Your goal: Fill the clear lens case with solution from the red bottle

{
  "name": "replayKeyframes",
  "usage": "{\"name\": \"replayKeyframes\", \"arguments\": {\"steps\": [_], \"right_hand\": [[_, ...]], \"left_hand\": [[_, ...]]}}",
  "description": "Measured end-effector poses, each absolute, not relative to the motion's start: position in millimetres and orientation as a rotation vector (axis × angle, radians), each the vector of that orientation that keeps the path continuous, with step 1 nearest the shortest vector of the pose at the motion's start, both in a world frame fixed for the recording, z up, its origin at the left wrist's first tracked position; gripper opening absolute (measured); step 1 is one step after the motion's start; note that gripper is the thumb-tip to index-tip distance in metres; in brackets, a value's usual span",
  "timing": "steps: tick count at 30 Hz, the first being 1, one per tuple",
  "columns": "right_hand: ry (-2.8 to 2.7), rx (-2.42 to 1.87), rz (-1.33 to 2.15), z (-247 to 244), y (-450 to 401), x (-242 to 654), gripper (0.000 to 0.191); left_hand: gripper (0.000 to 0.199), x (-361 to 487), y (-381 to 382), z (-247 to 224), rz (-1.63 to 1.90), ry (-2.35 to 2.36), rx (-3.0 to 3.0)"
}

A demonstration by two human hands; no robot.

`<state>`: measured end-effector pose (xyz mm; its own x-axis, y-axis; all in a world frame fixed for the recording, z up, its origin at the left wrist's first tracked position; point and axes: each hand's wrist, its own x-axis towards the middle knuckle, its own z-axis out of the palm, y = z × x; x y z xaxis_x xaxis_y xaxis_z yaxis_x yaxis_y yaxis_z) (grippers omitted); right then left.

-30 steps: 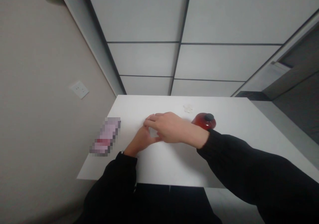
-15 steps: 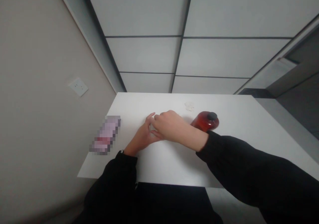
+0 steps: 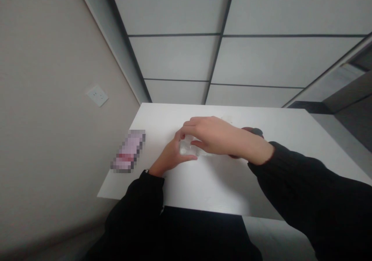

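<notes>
A: Step?
B: Centre frame: left hand point(image 3: 170, 154) curled round clear container point(image 3: 186, 149), apparently steadying it; right hand point(image 3: 210, 134) bent over its top, grip unclear.
A: Next move?
B: Likely calls for firm left hold.

Head-worn view, facing forward and obliquely downward from above the near edge of a white table point(image 3: 186, 187); left hand point(image 3: 172, 155) and right hand point(image 3: 210, 134) at close range, mid-frame; dark-lined white panels point(image 3: 174, 59) farther off.
</notes>
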<state>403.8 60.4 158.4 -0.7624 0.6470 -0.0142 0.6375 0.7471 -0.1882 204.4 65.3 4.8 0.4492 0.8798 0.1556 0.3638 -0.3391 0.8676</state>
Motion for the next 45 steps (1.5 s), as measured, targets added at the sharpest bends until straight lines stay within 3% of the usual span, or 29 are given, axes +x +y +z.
{"name": "replayKeyframes", "arguments": {"steps": [23,34,45], "right_hand": [[-2.836,-1.361,0.183,168,54,405,0.027],[-2.641,-1.442,0.501,168,71,432,0.022],[-2.699,-1.238,0.503,169,64,427,0.022]], "left_hand": [[0.111,210,63,20,0.734,1.080,1.823],[0.118,207,60,17,0.684,1.075,1.843],[0.114,209,60,19,0.715,1.044,1.846]]}}
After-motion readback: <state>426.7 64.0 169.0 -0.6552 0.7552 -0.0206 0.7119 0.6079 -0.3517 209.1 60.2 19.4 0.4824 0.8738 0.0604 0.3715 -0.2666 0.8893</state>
